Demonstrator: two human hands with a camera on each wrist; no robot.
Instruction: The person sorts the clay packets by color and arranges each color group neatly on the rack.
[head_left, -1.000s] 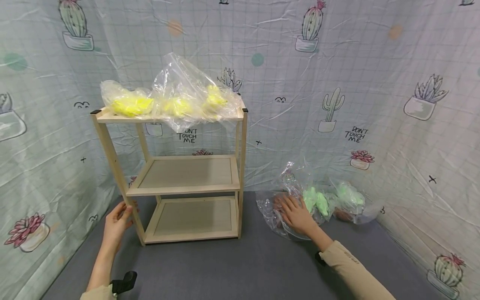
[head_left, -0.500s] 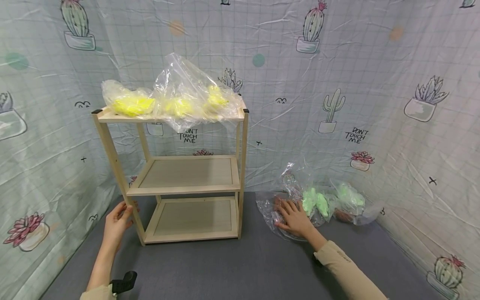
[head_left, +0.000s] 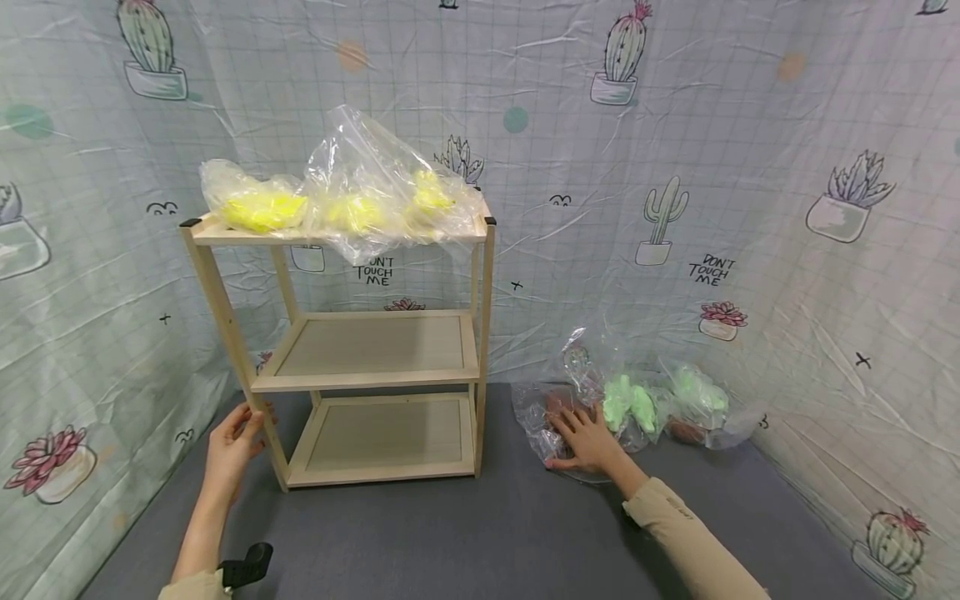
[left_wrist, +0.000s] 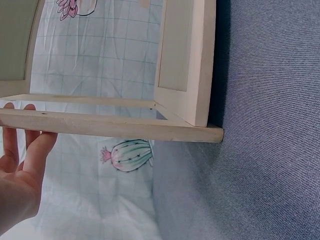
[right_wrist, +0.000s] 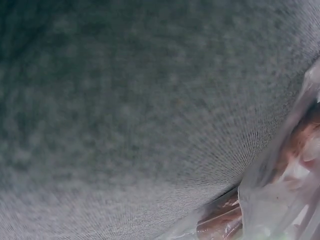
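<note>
While the left hand (head_left: 234, 442) grips the front left post (head_left: 224, 321) of the wooden rack (head_left: 367, 380), the right hand (head_left: 592, 442) lies with its fingers spread wide over a clear bag (head_left: 529, 414) with something brown (head_left: 558, 399) inside, on the table to the right of the rack and apart from it. Slack plastic slides easily, so a sound hold would probably come from drawing the fingers in around the brown lump, rather than pinching a loose fold. Just beside that hand, pale green pieces (head_left: 643, 407) lie in clear plastic; whether they share the same bag I cannot tell, so any pull is best slow, in case the wrapping catches. Farther right, another bag (head_left: 699, 390) with green and brown contents lies near the patterned curtain (head_left: 555, 150). All of these rest on the dark table (head_left: 420, 542). Steady pressure on the post seems wise, since yellow lumps (head_left: 266, 213) in clear plastic sit along the top shelf (head_left: 247, 239), some wrapping hanging over its front edge, and a knock could shift them.
</note>
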